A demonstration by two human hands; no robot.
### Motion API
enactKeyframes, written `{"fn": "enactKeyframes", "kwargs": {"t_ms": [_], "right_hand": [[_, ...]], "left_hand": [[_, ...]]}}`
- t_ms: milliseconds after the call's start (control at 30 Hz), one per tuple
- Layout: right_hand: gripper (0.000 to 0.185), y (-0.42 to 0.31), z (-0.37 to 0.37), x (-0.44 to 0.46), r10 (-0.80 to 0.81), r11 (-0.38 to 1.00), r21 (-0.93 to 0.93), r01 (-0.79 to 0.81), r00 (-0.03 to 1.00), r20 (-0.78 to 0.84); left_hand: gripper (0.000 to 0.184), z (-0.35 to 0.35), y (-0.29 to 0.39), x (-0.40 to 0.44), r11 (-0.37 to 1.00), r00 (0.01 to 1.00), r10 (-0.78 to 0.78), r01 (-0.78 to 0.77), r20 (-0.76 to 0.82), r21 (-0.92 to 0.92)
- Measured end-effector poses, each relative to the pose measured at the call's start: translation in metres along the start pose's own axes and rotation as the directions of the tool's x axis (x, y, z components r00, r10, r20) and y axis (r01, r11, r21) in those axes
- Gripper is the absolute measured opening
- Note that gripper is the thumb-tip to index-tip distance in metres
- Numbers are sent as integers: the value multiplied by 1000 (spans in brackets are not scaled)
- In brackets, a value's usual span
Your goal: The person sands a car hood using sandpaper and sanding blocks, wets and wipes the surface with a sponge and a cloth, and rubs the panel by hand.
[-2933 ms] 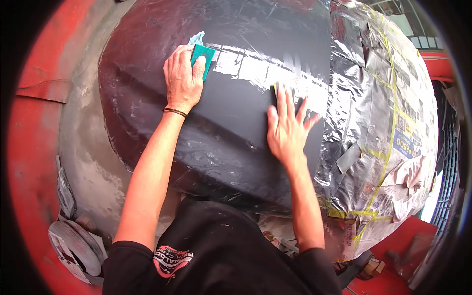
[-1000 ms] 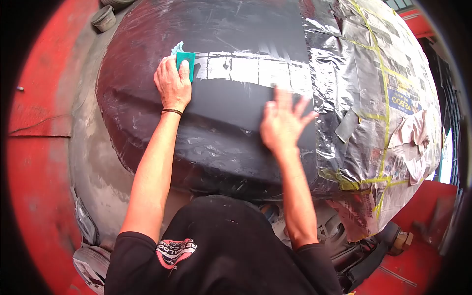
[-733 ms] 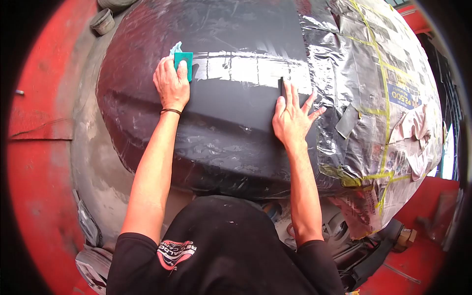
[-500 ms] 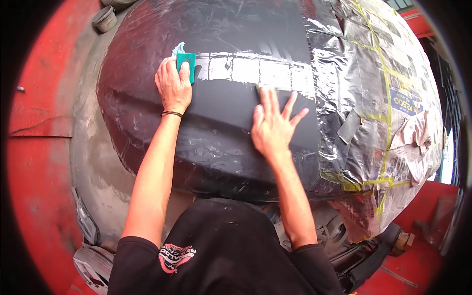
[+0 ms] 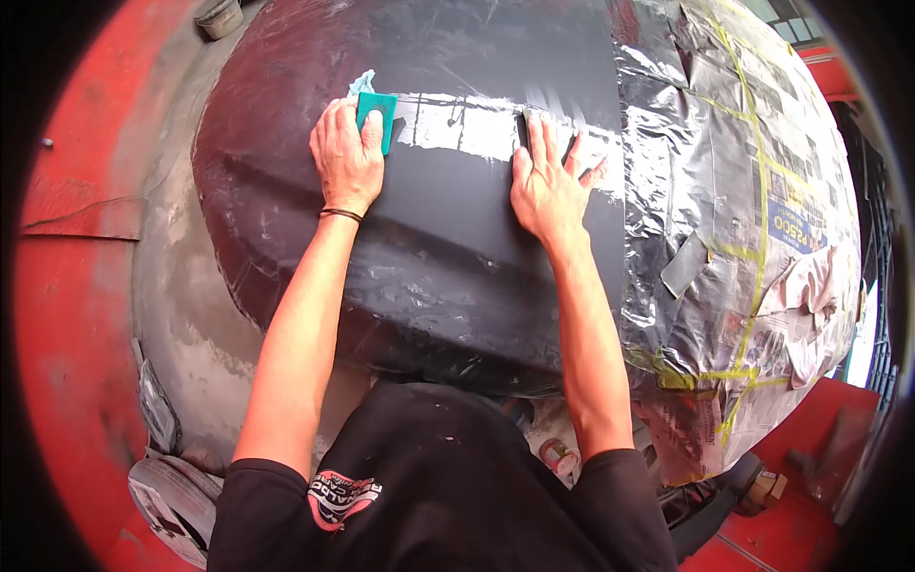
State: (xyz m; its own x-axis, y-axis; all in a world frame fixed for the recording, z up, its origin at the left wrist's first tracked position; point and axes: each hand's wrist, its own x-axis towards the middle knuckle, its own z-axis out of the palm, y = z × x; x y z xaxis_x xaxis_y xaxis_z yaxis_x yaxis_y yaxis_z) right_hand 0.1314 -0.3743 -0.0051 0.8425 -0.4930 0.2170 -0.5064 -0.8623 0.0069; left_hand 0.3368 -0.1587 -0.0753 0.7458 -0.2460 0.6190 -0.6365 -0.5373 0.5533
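Note:
My left hand (image 5: 348, 157) is closed on a flat green rectangular block (image 5: 384, 107), the thumb lying across its face. A crumpled pale blue cloth or paper (image 5: 363, 82) sticks out past the fingers of that hand. Both hands are over a dark grey car hood (image 5: 448, 210) with a bright window reflection. My right hand (image 5: 553, 181) lies flat on the hood, fingers stretched and somewhat spread. A narrow dark edge shows beside its index finger; whether it is a thin sheet under the fingers or a reflection, I cannot tell.
Newspaper and plastic masking (image 5: 734, 191) with yellow tape covers the car's right side. A grey rectangular sheet (image 5: 684, 265) and a pale cloth (image 5: 805, 286) lie on it. A bucket (image 5: 218, 17) stands at top left, a tyre (image 5: 176, 510) at lower left and a can (image 5: 559, 458) below.
My right hand has slid forward over the hood into the bright reflection. My left hand, still holding the green block, appears slightly farther up and right. The view has shifted a little.

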Motion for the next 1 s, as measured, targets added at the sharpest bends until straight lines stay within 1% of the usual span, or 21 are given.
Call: {"fn": "enactKeyframes", "kwargs": {"t_ms": [33,133,167,233,300,367,467,533,600,700,733,767,833,867,900,933,967,1000], "right_hand": [[63,-6,-15,-11,1,1000,27,-2,999,49],[64,-14,-27,-74,-103,995,4,103,992,67],[63,-13,-24,-87,-140,990,-2,140,989,47],[62,-9,-24,-67,-139,990,-21,140,989,50],[62,-5,-14,-26,-74,997,22,73,996,59],[63,0,2,-6,-97,994,-54,96,995,-7],[64,-7,-19,-39,-61,998,32,59,997,55],[65,-3,-23,-77,-98,995,1,98,994,48],[65,3,-23,-83,-129,991,-15,129,991,31],[64,6,-9,-31,-14,998,62,12,999,39],[64,9,2,-21,-18,1000,18,19,999,-34],[65,5,2,-20,4,1000,-8,-4,1000,-31],[65,5,-12,-49,-2,1000,-16,3,1000,21],[65,14,-22,-64,46,998,-37,-43,996,80],[65,29,-25,-77,125,991,-64,-120,989,73],[66,43,-28,-86,177,983,-45,-175,983,41],[66,50,-30,-93,224,974,-22,-224,975,8],[66,41,-25,-96,261,963,-71,-261,965,-10]], "left_hand": [[50,-1,1,0,1000,1000,-1,1,3,0],[50,-2,4,1,1000,1000,-9,9,5,-2],[50,-2,4,1,1000,1000,-9,9,1,4],[49,-2,3,1,1000,1000,-5,5,1,2],[49,-3,3,1,1000,1000,2,-2,4,-12],[45,-2,3,1,999,1000,-15,15,19,-44],[43,-4,2,1,998,999,-24,26,31,-57],[43,-3,3,2,998,999,-22,23,25,-51],[44,-3,5,1,999,1000,-13,14,13,-35],[48,0,0,2,1000,999,24,-24,-29,-5],[47,1,-2,2,999,999,32,-32,-33,5],[47,-1,-3,3,1000,999,29,-29,-18,-4],[49,3,-7,3,1000,1000,18,-18,2,-13],[49,5,-10,1,999,999,38,-38,-12,-11],[47,5,-6,1,999,999,34,-34,-5,-9],[46,2,-2,2,1000,1000,27,-27,-1,-2],[44,-1,0,3,1000,1000,17,-17,-2,9],[45,2,-6,3,1000,1000,-5,5,28,-7]]}}
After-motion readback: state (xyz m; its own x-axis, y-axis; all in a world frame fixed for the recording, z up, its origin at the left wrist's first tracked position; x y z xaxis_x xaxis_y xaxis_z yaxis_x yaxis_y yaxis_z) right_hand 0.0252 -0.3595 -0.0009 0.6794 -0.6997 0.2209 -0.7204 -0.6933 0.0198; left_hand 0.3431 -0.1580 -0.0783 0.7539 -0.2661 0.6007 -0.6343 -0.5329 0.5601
